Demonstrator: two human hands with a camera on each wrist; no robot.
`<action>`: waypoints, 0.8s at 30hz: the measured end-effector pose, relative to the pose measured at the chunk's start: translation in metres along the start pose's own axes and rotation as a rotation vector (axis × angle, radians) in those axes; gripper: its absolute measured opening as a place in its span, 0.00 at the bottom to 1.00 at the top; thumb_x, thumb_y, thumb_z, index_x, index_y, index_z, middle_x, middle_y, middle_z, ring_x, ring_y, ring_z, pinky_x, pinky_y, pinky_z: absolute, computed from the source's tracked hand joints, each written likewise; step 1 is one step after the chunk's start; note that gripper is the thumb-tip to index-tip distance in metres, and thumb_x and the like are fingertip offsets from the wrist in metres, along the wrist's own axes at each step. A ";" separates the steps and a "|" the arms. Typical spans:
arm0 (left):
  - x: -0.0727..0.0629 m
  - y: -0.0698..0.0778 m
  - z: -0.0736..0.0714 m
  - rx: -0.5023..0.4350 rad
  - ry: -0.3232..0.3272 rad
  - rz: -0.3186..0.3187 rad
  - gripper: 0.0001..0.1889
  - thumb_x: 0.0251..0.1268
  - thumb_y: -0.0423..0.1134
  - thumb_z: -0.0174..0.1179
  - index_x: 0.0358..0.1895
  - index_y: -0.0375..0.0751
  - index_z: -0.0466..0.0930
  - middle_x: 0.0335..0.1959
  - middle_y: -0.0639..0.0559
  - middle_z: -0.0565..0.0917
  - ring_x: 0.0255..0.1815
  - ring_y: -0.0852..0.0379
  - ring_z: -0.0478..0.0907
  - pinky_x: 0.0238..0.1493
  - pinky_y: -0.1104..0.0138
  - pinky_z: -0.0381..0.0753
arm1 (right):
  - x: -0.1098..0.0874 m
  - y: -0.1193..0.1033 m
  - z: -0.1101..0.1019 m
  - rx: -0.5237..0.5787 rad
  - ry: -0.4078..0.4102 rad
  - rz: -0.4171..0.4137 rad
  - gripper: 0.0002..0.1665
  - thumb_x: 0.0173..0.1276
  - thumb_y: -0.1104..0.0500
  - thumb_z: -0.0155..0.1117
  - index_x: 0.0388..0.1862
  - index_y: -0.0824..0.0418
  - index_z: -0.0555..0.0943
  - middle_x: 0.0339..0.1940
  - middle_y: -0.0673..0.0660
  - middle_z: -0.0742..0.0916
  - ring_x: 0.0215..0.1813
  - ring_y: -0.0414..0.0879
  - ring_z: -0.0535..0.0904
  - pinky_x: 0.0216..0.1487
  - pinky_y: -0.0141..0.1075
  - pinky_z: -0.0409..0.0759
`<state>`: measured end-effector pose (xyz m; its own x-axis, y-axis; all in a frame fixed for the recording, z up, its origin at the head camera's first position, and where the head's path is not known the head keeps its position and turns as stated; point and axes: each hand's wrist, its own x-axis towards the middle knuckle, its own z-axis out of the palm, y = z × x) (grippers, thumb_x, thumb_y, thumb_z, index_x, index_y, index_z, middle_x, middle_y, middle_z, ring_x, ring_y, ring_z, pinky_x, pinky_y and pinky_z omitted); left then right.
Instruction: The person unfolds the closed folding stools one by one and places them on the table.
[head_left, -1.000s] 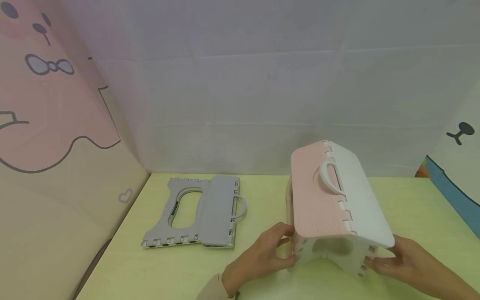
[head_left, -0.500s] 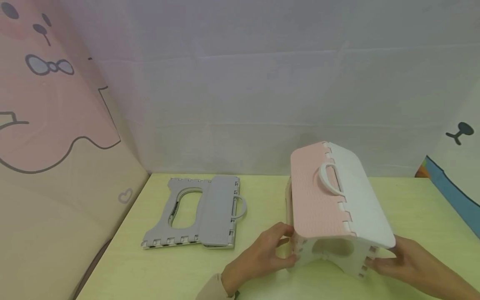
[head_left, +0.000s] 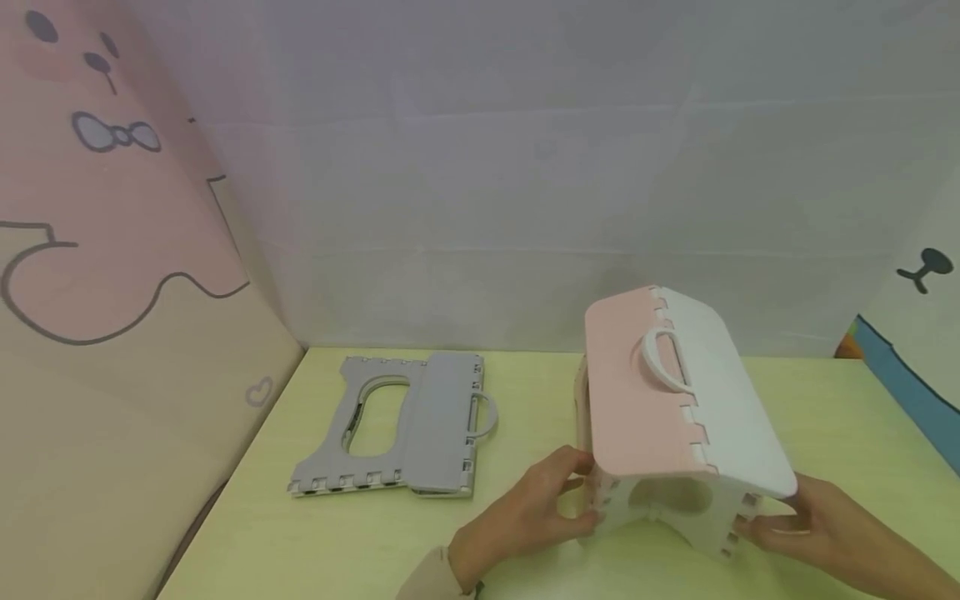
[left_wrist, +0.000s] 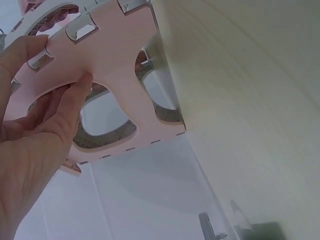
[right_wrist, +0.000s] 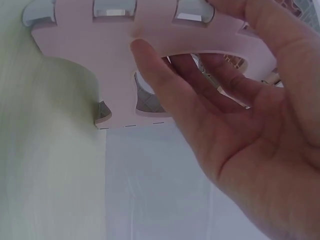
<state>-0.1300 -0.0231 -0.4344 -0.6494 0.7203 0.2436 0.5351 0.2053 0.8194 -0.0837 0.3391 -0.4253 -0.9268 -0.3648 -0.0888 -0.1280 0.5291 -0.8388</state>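
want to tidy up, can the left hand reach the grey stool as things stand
Probably yes: the grey stool lies near the left hand, nothing visible between them, but that hand would first have to release the pink stool.

has a folded step stool (head_left: 442, 421) lying left on the table (head_left: 330, 542); has, to its right, a half-open step stool (head_left: 630, 383) standing between left hand (head_left: 528, 512) and right hand (head_left: 817, 521); has a cloth backdrop (head_left: 450, 183) behind both, a side drape (head_left: 112, 200) left of the table.

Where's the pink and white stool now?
In the head view, the pink and white stool stands right of centre on the table, held between the left hand and right hand; the grey stool lies flat to its left.
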 end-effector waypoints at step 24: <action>0.001 0.009 -0.003 0.193 0.027 0.070 0.22 0.68 0.33 0.68 0.61 0.33 0.72 0.56 0.46 0.79 0.61 0.59 0.77 0.66 0.72 0.75 | 0.001 -0.020 -0.001 -0.320 0.033 0.185 0.48 0.69 0.42 0.71 0.77 0.67 0.64 0.69 0.74 0.76 0.57 0.67 0.82 0.46 0.56 0.88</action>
<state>-0.1272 -0.0227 -0.4258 -0.6197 0.7198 0.3126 0.6713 0.2799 0.6863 -0.0825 0.3287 -0.4085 -0.9547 -0.2191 -0.2014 -0.0568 0.7984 -0.5994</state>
